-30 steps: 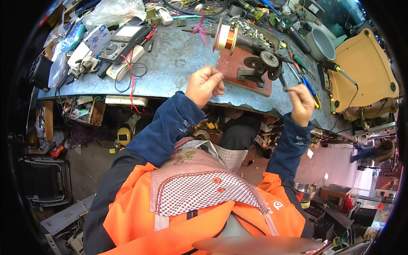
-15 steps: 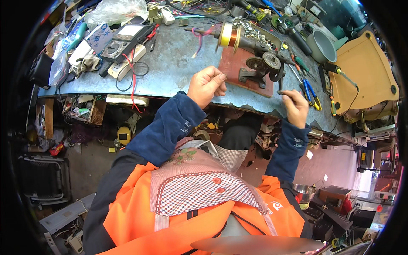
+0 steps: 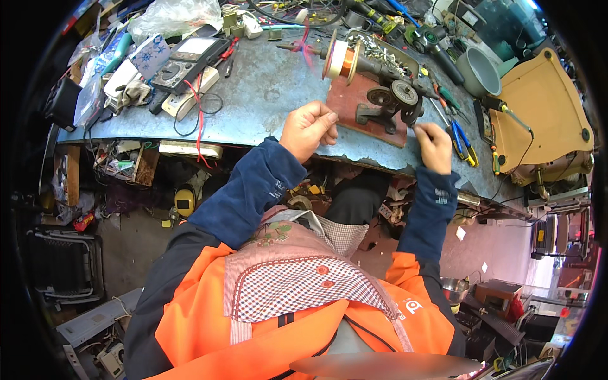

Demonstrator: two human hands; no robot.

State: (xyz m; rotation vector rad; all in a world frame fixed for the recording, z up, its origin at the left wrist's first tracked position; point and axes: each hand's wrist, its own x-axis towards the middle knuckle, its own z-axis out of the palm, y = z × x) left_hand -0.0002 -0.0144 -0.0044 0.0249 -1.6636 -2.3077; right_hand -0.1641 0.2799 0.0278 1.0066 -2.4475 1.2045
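Note:
A hand-cranked coil winder (image 3: 377, 115) is mounted on a reddish board (image 3: 345, 98) at the bench's front edge. On its shaft sits a bobbin (image 3: 340, 59) with copper-coloured wire and a pale band, and a pink tie (image 3: 305, 45) on the shaft end is blurred. My right hand (image 3: 435, 149) is closed at the crank beside the gears (image 3: 403, 92), its fingers covering the handle. Left of the board, my left hand (image 3: 307, 131) holds thumb and forefinger pinched; anything between them is too fine to see.
Pliers with blue and yellow handles (image 3: 467, 147) and screwdrivers lie to the right, by a grey bowl (image 3: 479, 71) and a tan panel (image 3: 548, 111). A multimeter (image 3: 183, 60) with red leads lies left. Metal scraps fill a tray (image 3: 405, 62) behind the winder.
My right hand has moved up and slightly left, together with the crank. The bobbin and pink tie have turned. My left hand keeps its pinch in place.

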